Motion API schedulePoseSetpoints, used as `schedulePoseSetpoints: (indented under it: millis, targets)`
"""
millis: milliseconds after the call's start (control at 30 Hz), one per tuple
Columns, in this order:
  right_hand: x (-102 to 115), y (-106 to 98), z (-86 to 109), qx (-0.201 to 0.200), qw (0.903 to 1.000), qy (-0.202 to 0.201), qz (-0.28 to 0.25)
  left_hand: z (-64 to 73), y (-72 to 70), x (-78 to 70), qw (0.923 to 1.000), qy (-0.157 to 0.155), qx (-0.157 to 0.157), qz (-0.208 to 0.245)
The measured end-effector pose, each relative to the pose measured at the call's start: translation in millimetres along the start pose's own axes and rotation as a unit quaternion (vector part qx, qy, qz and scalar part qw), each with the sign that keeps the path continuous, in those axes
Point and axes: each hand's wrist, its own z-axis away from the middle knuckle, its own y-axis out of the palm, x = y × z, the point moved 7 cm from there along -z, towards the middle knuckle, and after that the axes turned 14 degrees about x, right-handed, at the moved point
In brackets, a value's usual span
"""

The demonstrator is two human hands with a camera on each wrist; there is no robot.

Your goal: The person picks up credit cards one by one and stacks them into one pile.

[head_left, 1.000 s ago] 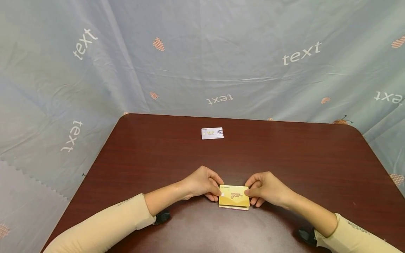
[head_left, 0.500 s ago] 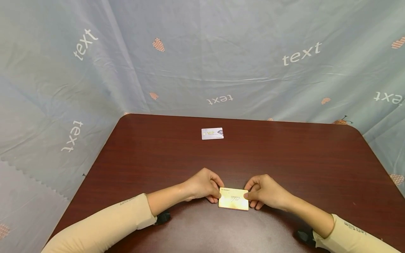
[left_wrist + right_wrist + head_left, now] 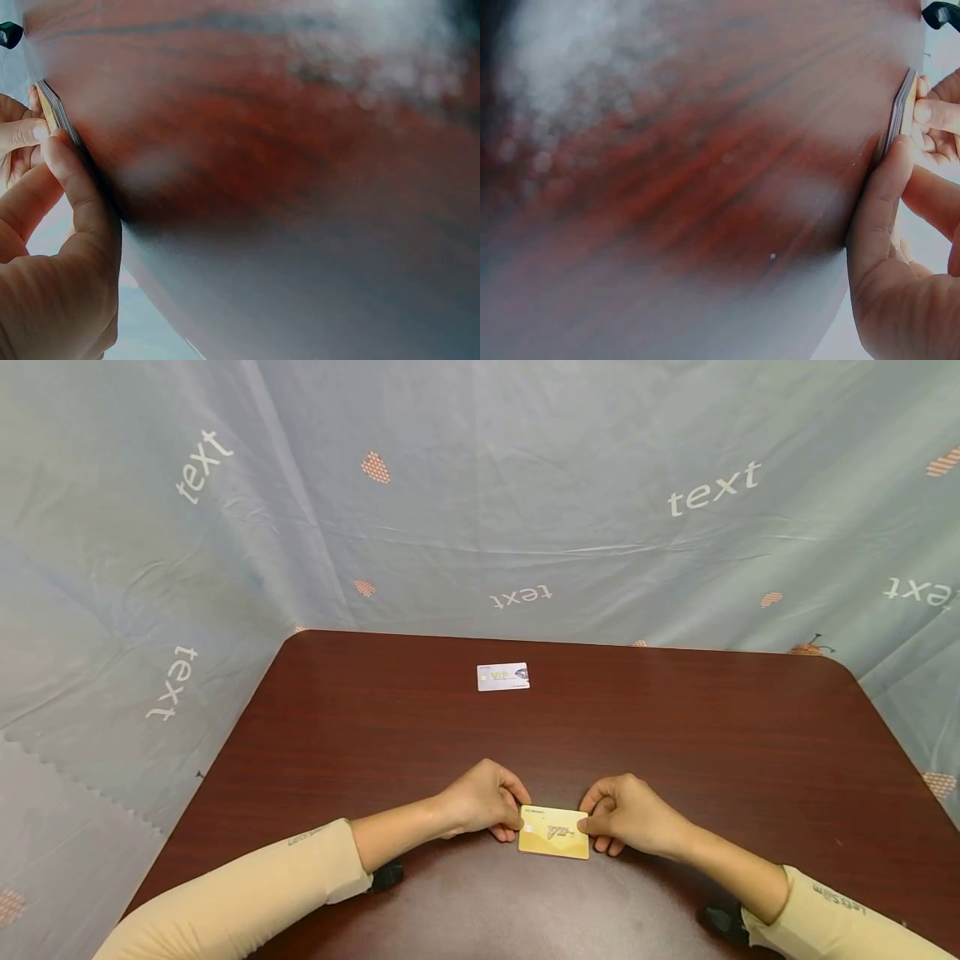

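A yellow VIP card [image 3: 553, 833] lies face up on top of a small stack of cards, whose layered edges [image 3: 58, 112] show in the left wrist view. My left hand [image 3: 482, 800] pinches the stack's left end between thumb and fingers. At the other end, my right hand [image 3: 633, 817] grips it the same way, thumb on the top face. The right wrist view shows the stack [image 3: 901, 105] edge-on, its cards lined up evenly and close over the table. Farther back lies a single white VIP card [image 3: 503, 677], untouched by either hand.
The dark red wooden table [image 3: 375, 710] has rounded far corners. A grey-blue cloth curtain [image 3: 585, 552] with printed words and hearts hangs right behind it and along its left side. Black wrist straps [image 3: 386, 877] sit under the sleeves.
A second ago the top yellow card was offset and tilted above the ones beneath. Both hands have come slightly nearer the person, and the card now sits flush on the stack.
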Motion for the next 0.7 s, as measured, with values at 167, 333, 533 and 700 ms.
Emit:
schedulePoseSetpoints:
  millis: [167,333,533,700]
  targets:
    - [0.0,0.3,-0.9,-0.004,0.9999,0.000,0.009,0.3,0.0,-0.5,1.0000,0.002,-0.002,-0.001]
    - [0.0,0.4,-1.4,-0.005,0.9999,0.000,0.013,0.2,0.1,0.3,1.0000,0.004,-0.005,0.001]
    - [0.3,0.8,-1.6,-0.004,0.9999,0.001,0.013,0.6,0.7,-0.5,0.9999,0.005,-0.006,-0.008]
    - [0.5,0.8,-1.5,-0.002,0.9999,0.002,0.013,0.9,0.6,-0.8,1.0000,0.004,-0.003,-0.005]
